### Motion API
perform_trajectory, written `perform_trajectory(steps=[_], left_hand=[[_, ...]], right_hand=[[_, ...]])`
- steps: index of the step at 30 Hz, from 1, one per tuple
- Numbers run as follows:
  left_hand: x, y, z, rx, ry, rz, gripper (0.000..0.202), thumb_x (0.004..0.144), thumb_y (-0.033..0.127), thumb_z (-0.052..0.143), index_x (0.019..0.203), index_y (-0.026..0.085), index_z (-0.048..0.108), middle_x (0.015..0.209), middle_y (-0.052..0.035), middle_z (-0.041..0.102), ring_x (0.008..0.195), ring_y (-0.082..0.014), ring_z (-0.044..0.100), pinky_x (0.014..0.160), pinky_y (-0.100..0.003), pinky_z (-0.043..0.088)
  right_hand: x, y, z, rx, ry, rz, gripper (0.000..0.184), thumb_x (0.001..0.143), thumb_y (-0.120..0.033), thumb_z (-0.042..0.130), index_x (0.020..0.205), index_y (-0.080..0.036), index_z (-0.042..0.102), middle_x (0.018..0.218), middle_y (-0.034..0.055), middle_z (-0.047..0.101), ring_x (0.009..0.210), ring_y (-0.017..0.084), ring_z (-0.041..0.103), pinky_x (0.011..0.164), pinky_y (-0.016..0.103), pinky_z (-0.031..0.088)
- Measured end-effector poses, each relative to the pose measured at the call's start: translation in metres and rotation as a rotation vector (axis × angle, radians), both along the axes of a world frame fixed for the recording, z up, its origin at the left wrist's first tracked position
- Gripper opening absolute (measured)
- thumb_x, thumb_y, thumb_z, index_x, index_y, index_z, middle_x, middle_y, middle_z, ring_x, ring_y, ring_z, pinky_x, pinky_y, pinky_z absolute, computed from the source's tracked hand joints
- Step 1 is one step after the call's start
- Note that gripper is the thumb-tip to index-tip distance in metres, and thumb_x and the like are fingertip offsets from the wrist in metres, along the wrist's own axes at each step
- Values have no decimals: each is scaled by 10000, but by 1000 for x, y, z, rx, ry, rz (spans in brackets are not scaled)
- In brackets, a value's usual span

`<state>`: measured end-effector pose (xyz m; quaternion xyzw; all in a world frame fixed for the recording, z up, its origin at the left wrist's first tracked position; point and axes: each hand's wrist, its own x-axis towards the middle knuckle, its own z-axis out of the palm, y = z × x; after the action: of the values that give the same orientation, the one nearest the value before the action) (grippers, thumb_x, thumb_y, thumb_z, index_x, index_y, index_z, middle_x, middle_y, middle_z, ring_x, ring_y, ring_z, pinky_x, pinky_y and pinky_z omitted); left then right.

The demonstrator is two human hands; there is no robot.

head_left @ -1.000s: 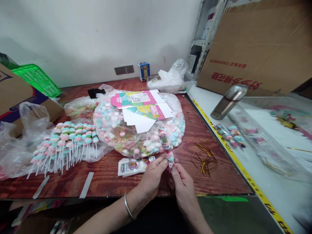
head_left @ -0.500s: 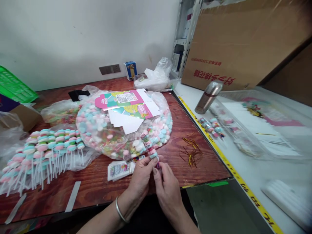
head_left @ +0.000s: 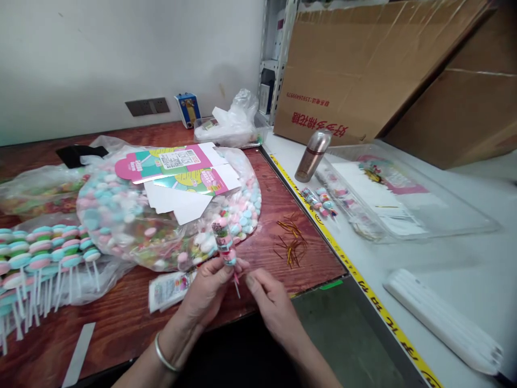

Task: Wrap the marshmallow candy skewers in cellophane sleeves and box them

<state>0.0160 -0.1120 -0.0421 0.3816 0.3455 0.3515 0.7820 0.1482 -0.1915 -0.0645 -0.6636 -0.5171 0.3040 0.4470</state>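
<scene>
My left hand [head_left: 210, 283] is closed around the lower end of a wrapped marshmallow skewer [head_left: 224, 245]. The skewer tilts up and slightly left in its printed clear bag, and its white stick pokes out below the fingers. Pink gathered wrapping shows at the stick. Just to the right, my right hand [head_left: 269, 291] has thumb and forefinger pinched together, apart from the stick; whatever is between the fingertips is hidden. Several gold twist ties [head_left: 293, 242] lie loose on the table to the right. A stack of printed bags [head_left: 167, 291] lies left of my left hand.
Unwrapped marshmallow skewers [head_left: 40, 258] lie at the left. A large bag of marshmallows [head_left: 117, 215] with printed cartons [head_left: 177, 167] on top fills the middle. On the white table at right stand a metal flask [head_left: 313, 156], a clear plastic tray [head_left: 456, 221] and wrapped skewers [head_left: 323, 199].
My right hand has come away from the skewer's base and moved slightly right. The left hand still holds the skewer, now more upright. The view has turned right.
</scene>
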Motion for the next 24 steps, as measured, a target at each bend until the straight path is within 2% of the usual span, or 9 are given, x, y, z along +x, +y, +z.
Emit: perform_trajectory(steps=[2, 5, 9, 13, 16, 17, 19, 21, 24], left_hand=[[-6, 10, 2, 200, 139, 107, 241, 733, 392, 748, 750, 152, 728, 781, -44, 691, 784, -161, 601, 805, -271, 454], [-17, 19, 5, 427, 389, 105, 232, 822, 387, 657, 856, 168, 723, 789, -29, 671, 827, -173, 585, 786, -268, 431], [-22, 20, 8, 669, 617, 107, 230, 895, 347, 551, 795, 172, 662, 704, 0, 580, 687, -143, 513, 663, -256, 396], [-23, 21, 9, 900, 782, 151, 190, 930, 225, 461, 835, 179, 618, 809, -23, 578, 786, -162, 523, 730, -280, 401], [-23, 22, 8, 1008, 933, 135, 221, 921, 123, 405, 821, 179, 594, 886, -45, 568, 865, -179, 520, 774, -301, 406], [-23, 22, 7, 1045, 989, 124, 238, 910, 91, 395, 808, 178, 591, 881, -46, 561, 861, -180, 517, 766, -300, 405], [-22, 22, 6, 1125, 1081, 112, 255, 889, 50, 395, 808, 179, 599, 854, -44, 554, 827, -180, 514, 729, -292, 401], [-21, 20, 5, 1196, 1131, 126, 230, 887, 61, 425, 832, 182, 613, 817, -37, 554, 777, -176, 514, 694, -287, 392], [-21, 17, 3, 1255, 1102, 233, 160, 904, 112, 462, 867, 173, 605, 768, -26, 562, 716, -165, 516, 666, -282, 388]], right_hand=[[23, 4, -4, -2, -150, -167, 277, 925, -379, 449, 909, -186, 647, 920, 90, 598, 906, 230, 530, 850, 397, 396], [49, 15, -12, -45, -379, -344, 204, 881, -256, 492, 946, -162, 661, 984, 137, 579, 939, 273, 463, 861, 453, 309], [57, 31, -18, -63, -573, -392, 135, 840, -185, 528, 743, -168, 621, 895, 125, 589, 866, 251, 470, 760, 386, 315], [48, 35, -9, -6, -638, -409, 162, 865, -184, 481, 737, -166, 579, 878, 129, 604, 826, 232, 520, 681, 334, 341], [27, 29, 10, 101, -539, -428, 192, 923, -279, 431, 882, -165, 580, 868, 101, 629, 765, 204, 567, 643, 303, 389], [18, 26, 17, 152, -422, -406, 204, 931, -322, 440, 912, -174, 579, 831, 74, 636, 726, 188, 579, 631, 286, 410], [-5, 24, 28, 193, -141, -270, 218, 930, -378, 464, 896, -197, 580, 741, 20, 628, 635, 153, 581, 584, 247, 441], [-26, 27, 31, 185, 39, -154, 231, 919, -394, 485, 850, -200, 591, 684, -3, 623, 566, 132, 568, 536, 224, 447], [-45, 36, 25, 143, 125, -117, 256, 904, -407, 500, 819, -192, 609, 686, 6, 651, 553, 130, 580, 528, 221, 459]])
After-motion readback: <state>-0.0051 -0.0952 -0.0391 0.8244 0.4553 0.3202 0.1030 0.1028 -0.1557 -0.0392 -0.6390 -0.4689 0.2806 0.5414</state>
